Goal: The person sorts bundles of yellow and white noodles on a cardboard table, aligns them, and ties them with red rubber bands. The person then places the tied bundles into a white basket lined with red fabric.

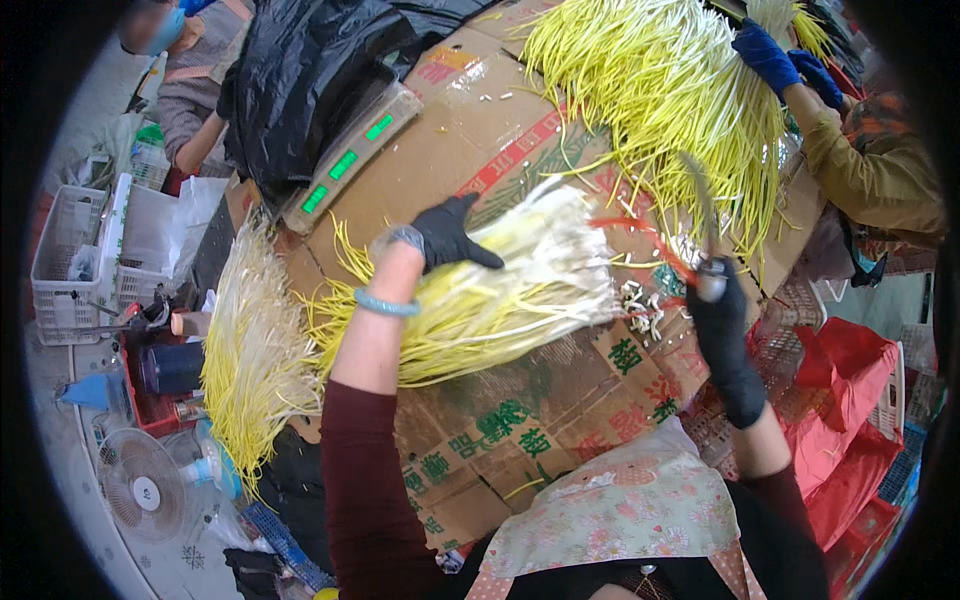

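My left hand [450, 236], in a black glove, lies on a bunch of yellow chives [517, 277] with thumb and fingers spread. The bunch's white stem ends point right and its yellow tips point left. My right hand [718, 330], also black-gloved, grips a knife [703, 202] whose curved blade points up and is blurred. A red strip [645, 231] runs between the stem ends and my right hand; whether the hand holds it is unclear. Short white cut pieces [646, 307] are scattered between the bunch and my right hand.
Flattened cardboard [487, 420] covers the table. A scale [352, 157] with green displays stands beneath black plastic [307, 82]. More chives lie in a left pile [255, 345] and a large far pile [645, 97]. A co-worker's blue-gloved hands [765, 60] touch the far pile; another person [199, 90] stands upper left.
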`<state>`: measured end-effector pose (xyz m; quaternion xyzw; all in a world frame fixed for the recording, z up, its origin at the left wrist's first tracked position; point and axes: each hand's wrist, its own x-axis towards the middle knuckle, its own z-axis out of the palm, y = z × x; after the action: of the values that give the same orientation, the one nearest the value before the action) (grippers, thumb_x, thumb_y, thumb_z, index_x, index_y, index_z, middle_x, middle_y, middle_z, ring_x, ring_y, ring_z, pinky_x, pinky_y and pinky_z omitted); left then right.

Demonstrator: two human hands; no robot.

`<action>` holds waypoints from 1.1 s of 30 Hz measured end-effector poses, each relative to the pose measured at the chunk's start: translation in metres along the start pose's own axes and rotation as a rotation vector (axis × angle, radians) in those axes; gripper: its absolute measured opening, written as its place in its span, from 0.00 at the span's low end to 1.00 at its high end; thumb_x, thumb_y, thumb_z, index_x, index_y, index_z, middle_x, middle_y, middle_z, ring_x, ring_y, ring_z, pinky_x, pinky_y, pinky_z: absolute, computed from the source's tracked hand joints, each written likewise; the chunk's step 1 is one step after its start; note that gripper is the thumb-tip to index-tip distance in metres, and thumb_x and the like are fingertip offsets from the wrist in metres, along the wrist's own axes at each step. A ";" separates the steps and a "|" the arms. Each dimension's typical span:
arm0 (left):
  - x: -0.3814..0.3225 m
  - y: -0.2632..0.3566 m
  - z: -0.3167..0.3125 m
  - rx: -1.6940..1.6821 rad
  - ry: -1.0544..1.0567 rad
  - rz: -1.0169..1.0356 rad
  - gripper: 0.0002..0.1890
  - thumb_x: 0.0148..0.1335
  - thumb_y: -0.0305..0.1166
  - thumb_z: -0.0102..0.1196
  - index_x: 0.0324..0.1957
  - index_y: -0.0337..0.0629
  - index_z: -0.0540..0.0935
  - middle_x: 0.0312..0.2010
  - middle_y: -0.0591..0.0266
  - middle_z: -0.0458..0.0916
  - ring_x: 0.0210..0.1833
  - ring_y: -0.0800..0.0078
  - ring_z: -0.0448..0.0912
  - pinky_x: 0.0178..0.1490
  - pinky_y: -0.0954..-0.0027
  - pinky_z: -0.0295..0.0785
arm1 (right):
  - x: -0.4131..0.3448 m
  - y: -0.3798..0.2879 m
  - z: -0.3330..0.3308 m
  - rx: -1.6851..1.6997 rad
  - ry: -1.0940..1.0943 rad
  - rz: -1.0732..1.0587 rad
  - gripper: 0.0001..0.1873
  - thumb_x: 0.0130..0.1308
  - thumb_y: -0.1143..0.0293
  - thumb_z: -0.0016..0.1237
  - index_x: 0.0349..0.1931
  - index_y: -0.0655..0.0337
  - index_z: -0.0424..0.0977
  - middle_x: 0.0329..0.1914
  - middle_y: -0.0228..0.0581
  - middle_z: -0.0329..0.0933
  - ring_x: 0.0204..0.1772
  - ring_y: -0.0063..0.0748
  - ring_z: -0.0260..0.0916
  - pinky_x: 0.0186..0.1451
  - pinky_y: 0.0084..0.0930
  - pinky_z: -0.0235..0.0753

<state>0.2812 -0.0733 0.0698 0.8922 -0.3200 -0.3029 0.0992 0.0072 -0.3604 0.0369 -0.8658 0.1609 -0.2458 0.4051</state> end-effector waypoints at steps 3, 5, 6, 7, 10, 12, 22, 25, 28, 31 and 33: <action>0.016 -0.030 -0.017 -0.027 0.109 -0.189 0.55 0.39 0.66 0.62 0.64 0.37 0.62 0.62 0.44 0.64 0.64 0.53 0.65 0.67 0.65 0.59 | -0.017 0.039 -0.081 -0.245 0.127 -0.098 0.17 0.56 0.76 0.54 0.46 0.63 0.68 0.32 0.39 0.74 0.36 0.31 0.72 0.39 0.27 0.72; 0.009 -0.049 -0.016 -0.083 0.174 -0.296 0.48 0.47 0.64 0.58 0.62 0.37 0.65 0.59 0.46 0.69 0.62 0.54 0.68 0.65 0.65 0.61 | -0.037 0.064 -0.138 -0.351 0.143 0.161 0.19 0.57 0.75 0.55 0.48 0.63 0.68 0.35 0.40 0.73 0.40 0.31 0.71 0.42 0.28 0.71; 0.001 -0.060 -0.015 -0.037 0.180 -0.272 0.45 0.51 0.63 0.54 0.61 0.36 0.67 0.58 0.45 0.71 0.61 0.54 0.69 0.63 0.65 0.62 | -0.049 0.074 -0.168 -0.361 0.078 0.281 0.20 0.56 0.74 0.56 0.48 0.63 0.68 0.39 0.42 0.73 0.42 0.33 0.71 0.43 0.29 0.71; -0.005 -0.069 -0.011 -0.178 0.170 -0.331 0.41 0.55 0.60 0.53 0.60 0.36 0.68 0.57 0.46 0.71 0.60 0.57 0.70 0.63 0.66 0.62 | -0.060 0.082 -0.195 -0.389 0.013 0.432 0.21 0.55 0.73 0.57 0.49 0.63 0.67 0.42 0.44 0.72 0.45 0.35 0.71 0.45 0.31 0.71; -0.020 -0.088 -0.001 -0.345 0.204 -0.063 0.39 0.57 0.55 0.55 0.61 0.34 0.66 0.57 0.46 0.71 0.61 0.58 0.69 0.64 0.66 0.60 | -0.086 0.098 -0.234 -0.835 -0.115 0.436 0.21 0.54 0.71 0.58 0.48 0.63 0.68 0.45 0.47 0.70 0.46 0.42 0.70 0.46 0.33 0.70; -0.023 -0.085 0.009 -0.401 0.242 -0.052 0.40 0.57 0.54 0.57 0.62 0.34 0.64 0.58 0.45 0.69 0.63 0.57 0.66 0.66 0.65 0.59 | -0.089 0.099 -0.220 -0.816 0.052 0.240 0.22 0.54 0.71 0.58 0.48 0.63 0.68 0.44 0.48 0.70 0.45 0.45 0.70 0.46 0.34 0.70; -0.058 -0.039 0.022 -0.260 -0.060 -0.037 0.37 0.47 0.41 0.65 0.60 0.37 0.69 0.54 0.46 0.74 0.57 0.59 0.73 0.61 0.67 0.65 | 0.032 0.017 0.052 -0.249 -0.172 -0.289 0.16 0.46 0.72 0.58 0.39 0.59 0.74 0.47 0.41 0.74 0.53 0.46 0.68 0.56 0.37 0.63; -0.041 -0.063 0.006 -0.086 0.087 -0.162 0.30 0.45 0.33 0.64 0.54 0.39 0.76 0.52 0.50 0.77 0.52 0.64 0.76 0.56 0.68 0.69 | 0.041 0.027 0.063 -0.194 -0.226 -0.253 0.15 0.44 0.68 0.58 0.35 0.59 0.75 0.43 0.42 0.74 0.52 0.48 0.67 0.54 0.41 0.63; -0.024 -0.087 0.005 -0.030 0.173 -0.201 0.30 0.44 0.34 0.64 0.54 0.40 0.76 0.51 0.50 0.77 0.52 0.61 0.76 0.57 0.67 0.68 | 0.001 0.059 0.022 -0.387 -0.248 -0.267 0.18 0.42 0.71 0.60 0.37 0.61 0.75 0.44 0.46 0.73 0.51 0.51 0.67 0.54 0.41 0.64; -0.026 -0.094 0.013 -0.190 0.216 -0.232 0.33 0.44 0.36 0.65 0.56 0.41 0.74 0.53 0.51 0.75 0.56 0.56 0.73 0.61 0.63 0.65 | -0.052 0.096 -0.049 -0.418 -0.204 -0.176 0.19 0.44 0.73 0.60 0.39 0.64 0.74 0.44 0.48 0.72 0.50 0.50 0.68 0.53 0.39 0.65; -0.042 -0.076 0.023 0.084 0.476 -0.248 0.39 0.45 0.39 0.66 0.61 0.45 0.67 0.60 0.49 0.67 0.62 0.53 0.66 0.64 0.58 0.60 | -0.086 0.109 -0.093 -0.383 -0.092 0.047 0.17 0.45 0.77 0.57 0.40 0.65 0.74 0.44 0.47 0.73 0.51 0.49 0.68 0.53 0.36 0.67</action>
<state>0.2803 0.0126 0.0434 0.9740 -0.1883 -0.0808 0.0970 -0.1240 -0.4448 -0.0227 -0.9334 0.2064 -0.1612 0.2454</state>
